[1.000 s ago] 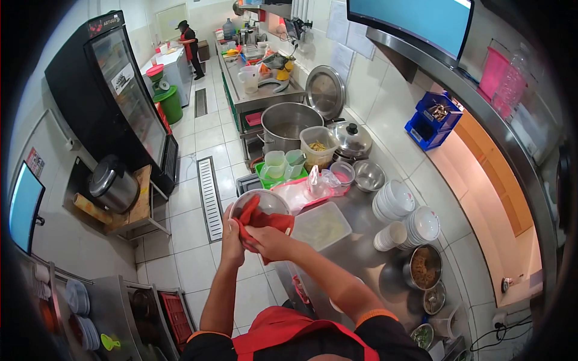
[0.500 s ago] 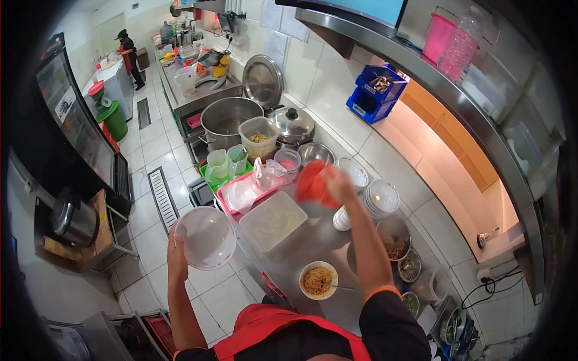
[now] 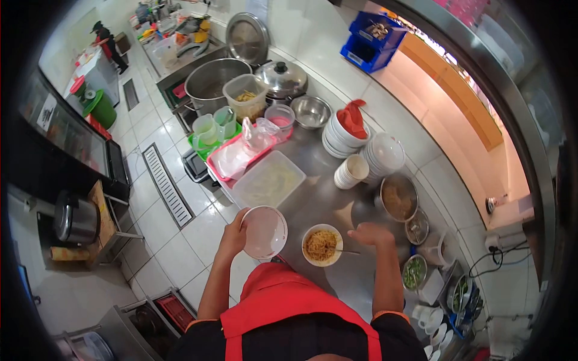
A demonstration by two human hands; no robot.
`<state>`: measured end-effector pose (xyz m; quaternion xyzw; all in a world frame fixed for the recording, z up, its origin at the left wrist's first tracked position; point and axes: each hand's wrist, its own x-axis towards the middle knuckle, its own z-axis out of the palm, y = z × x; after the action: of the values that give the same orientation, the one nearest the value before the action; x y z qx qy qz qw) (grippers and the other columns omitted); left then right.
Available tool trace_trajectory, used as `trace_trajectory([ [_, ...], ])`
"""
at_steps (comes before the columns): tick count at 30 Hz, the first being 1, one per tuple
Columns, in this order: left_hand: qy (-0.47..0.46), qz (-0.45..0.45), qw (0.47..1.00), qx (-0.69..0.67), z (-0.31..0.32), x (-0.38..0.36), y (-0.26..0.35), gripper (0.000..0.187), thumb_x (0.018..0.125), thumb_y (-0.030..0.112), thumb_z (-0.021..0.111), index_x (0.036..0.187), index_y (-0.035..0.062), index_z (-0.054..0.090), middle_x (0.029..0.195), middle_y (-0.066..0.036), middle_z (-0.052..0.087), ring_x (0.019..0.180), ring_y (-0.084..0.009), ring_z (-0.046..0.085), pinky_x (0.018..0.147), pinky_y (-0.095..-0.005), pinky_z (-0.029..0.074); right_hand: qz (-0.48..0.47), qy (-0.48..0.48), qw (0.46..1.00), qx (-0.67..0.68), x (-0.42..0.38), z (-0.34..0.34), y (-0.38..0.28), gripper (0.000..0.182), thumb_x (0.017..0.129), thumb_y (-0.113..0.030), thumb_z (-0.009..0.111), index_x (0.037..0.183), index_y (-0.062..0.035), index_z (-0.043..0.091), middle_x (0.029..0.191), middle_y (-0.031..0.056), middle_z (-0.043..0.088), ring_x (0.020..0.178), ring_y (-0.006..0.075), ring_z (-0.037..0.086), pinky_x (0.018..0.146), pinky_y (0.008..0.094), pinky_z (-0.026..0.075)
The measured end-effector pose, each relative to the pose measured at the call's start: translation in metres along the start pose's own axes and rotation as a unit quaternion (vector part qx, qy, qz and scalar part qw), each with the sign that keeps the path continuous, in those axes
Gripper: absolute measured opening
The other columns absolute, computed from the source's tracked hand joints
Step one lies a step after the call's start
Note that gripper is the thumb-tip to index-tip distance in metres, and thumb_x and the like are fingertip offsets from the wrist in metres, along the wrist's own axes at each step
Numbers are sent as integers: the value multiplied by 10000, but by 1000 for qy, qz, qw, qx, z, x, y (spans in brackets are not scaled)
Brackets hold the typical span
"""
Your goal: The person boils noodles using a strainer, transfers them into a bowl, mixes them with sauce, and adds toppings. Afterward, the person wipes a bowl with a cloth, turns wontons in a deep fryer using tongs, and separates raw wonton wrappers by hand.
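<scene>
My left hand [image 3: 232, 238] grips a white bowl [image 3: 265, 233] by its rim, tilted so its inside faces me. Just right of it, a bowl of noodles [image 3: 321, 245] stands on the steel counter, with a spoon [image 3: 350, 252] leaning out to the right. My right hand [image 3: 374, 234] hovers beside that spoon, apart from it, its fingers loosely bent and nothing visible in them. A red cloth [image 3: 353, 120] lies bunched in the top of a stack of white bowls [image 3: 340, 139] farther back.
A plastic tub [image 3: 269, 180] and a pink tray [image 3: 211, 161] stand left on the counter. Cups [image 3: 351, 172], more bowls [image 3: 385, 155] and a metal bowl of food [image 3: 398, 197] line the right. Behind are a large pot [image 3: 201, 81] and a co-worker [image 3: 108, 45].
The red cloth has left my right hand and now lies on the bowl stack. My right hand has come back toward the noodles. My left hand has brought the white bowl rightward, nearer the counter.
</scene>
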<state>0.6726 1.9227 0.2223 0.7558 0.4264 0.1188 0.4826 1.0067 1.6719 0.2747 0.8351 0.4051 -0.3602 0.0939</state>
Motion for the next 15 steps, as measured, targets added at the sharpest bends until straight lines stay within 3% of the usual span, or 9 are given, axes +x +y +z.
trace_trajectory([
  [1,-16,20,1000,11,4,4,-6,419,951,84,438,1352,195,484,947,-287,665,939,-428,664,826,-415,513,6,-43,999,-22,29,34,32,466,960,-461,495,1151,-64,646,1124,176,676,1027,334,646,828,406,522],
  [4,-90,5,996,27,2,2,3,518,867,-10,417,1338,190,491,917,-291,664,902,-429,670,792,-431,515,-28,-192,934,300,87,105,83,469,976,-434,483,1293,-94,548,1140,116,676,1065,263,643,832,387,541],
  [7,-128,1,991,35,7,4,9,593,795,-51,415,1331,190,497,892,-284,663,873,-415,676,773,-429,515,-29,-332,836,436,66,89,50,440,980,-340,493,1335,-82,467,1131,95,665,1069,208,647,821,380,561],
  [13,-138,2,988,75,22,11,9,636,734,-57,438,1321,182,495,836,-272,663,831,-390,687,742,-413,518,3,-310,820,481,78,121,41,411,948,-206,510,1332,-68,459,1169,113,654,966,223,685,765,423,596],
  [15,-137,-9,987,81,28,15,8,648,725,-55,441,1328,180,481,840,-273,663,840,-399,684,751,-415,519,3,-288,814,505,64,124,50,373,938,-189,504,1262,-5,518,1131,153,664,936,230,688,772,427,598],
])
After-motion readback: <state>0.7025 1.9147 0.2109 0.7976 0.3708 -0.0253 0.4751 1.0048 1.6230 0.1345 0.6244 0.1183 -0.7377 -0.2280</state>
